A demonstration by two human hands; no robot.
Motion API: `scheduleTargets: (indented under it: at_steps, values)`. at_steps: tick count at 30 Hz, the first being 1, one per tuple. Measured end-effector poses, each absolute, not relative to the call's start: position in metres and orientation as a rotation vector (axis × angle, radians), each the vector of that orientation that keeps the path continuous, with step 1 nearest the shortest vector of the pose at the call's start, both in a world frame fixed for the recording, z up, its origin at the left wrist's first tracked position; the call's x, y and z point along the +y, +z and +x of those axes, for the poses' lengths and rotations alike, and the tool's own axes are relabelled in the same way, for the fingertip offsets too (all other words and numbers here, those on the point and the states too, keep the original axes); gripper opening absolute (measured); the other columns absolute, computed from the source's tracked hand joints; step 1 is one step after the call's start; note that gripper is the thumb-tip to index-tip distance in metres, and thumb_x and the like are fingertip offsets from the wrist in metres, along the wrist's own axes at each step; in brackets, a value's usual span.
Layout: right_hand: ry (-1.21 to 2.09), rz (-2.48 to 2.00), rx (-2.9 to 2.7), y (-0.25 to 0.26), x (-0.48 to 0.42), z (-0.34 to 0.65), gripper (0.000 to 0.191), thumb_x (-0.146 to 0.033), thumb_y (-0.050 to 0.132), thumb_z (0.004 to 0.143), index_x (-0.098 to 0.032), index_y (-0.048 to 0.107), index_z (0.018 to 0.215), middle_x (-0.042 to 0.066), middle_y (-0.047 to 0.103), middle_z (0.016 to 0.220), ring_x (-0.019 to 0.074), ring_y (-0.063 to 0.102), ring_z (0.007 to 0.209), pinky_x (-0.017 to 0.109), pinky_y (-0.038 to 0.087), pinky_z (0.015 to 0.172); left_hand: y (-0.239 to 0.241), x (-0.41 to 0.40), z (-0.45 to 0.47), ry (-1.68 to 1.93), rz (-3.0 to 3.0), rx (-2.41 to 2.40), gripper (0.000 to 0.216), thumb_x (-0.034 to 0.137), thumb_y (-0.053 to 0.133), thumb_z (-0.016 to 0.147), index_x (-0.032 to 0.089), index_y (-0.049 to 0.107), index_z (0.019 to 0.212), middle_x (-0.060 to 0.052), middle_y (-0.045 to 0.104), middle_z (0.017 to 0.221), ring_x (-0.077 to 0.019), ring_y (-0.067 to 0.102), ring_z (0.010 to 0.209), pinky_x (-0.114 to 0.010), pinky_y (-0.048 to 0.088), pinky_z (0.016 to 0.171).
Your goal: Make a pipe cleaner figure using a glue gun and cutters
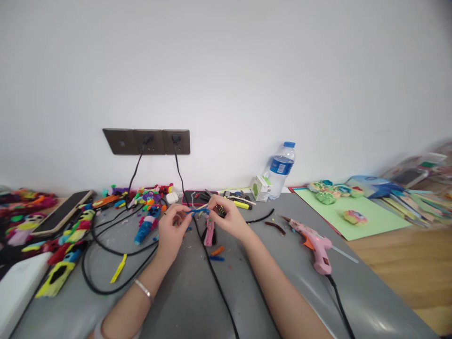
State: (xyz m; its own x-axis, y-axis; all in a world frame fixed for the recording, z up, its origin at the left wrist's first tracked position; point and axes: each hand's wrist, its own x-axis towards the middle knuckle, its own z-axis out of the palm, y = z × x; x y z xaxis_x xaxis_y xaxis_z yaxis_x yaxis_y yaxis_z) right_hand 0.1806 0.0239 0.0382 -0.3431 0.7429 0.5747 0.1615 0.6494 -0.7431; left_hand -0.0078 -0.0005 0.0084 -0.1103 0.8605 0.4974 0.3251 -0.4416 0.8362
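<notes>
Both hands meet above the grey surface [197, 301]: the left hand [172, 231] and right hand [229, 217] pinch the ends of a blue pipe cleaner [198, 212] between them. A pink glue gun [313, 241] lies to the right, a water bottle [281, 169] stands by the wall, and colourful craft figures [150, 207] crowd the left.

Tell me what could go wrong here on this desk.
1. The glue gun lies near the right forearm; if it is hot, a brush against it could burn.
2. A black cable runs between the forearms; it may snag while the left hand and right hand pinch the blue strip.
</notes>
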Motion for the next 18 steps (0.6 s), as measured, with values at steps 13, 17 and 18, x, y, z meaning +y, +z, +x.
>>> scheduleTargets:
  at_steps: [13, 17, 18]
  values:
    - [0.702, -0.703, -1.862, 0.0362, 0.0241, 0.1790, 0.012, -0.010, 0.052, 0.078, -0.020, 0.050, 0.072, 0.001, 0.055, 0.073, 0.0154, 0.051, 0.069, 0.028, 0.039, 0.065, 0.0073, -0.0007, -0.0073, 1.579, 1.654, 1.303, 0.008, 0.027, 0.064, 0.082, 0.020, 0.061, 0.087, 0.001, 0.060, 0.072, -0.0136, 0.060, 0.062, -0.023, 0.043, 0.056]
    - [0.697, -0.705, -1.877, 0.0347, 0.0247, 0.1791, 0.012, -0.010, 0.052, 0.078, -0.020, 0.051, 0.072, 0.000, 0.054, 0.072, 0.0150, 0.051, 0.068, 0.027, 0.040, 0.065, 0.0069, -0.0014, -0.0073, 1.574, 1.631, 1.313, 0.009, 0.027, 0.064, 0.082, 0.020, 0.060, 0.087, 0.001, 0.060, 0.071, -0.0138, 0.060, 0.062, -0.023, 0.043, 0.056]
    - [0.696, -0.705, -1.876, 0.0345, 0.0248, 0.1790, 0.012, -0.010, 0.052, 0.077, -0.020, 0.051, 0.072, 0.000, 0.054, 0.072, 0.0149, 0.051, 0.068, 0.027, 0.040, 0.065, 0.0071, -0.0017, -0.0071, 1.572, 1.624, 1.316, 0.010, 0.027, 0.064, 0.082, 0.020, 0.060, 0.086, 0.001, 0.059, 0.071, -0.0138, 0.060, 0.062, -0.023, 0.043, 0.055]
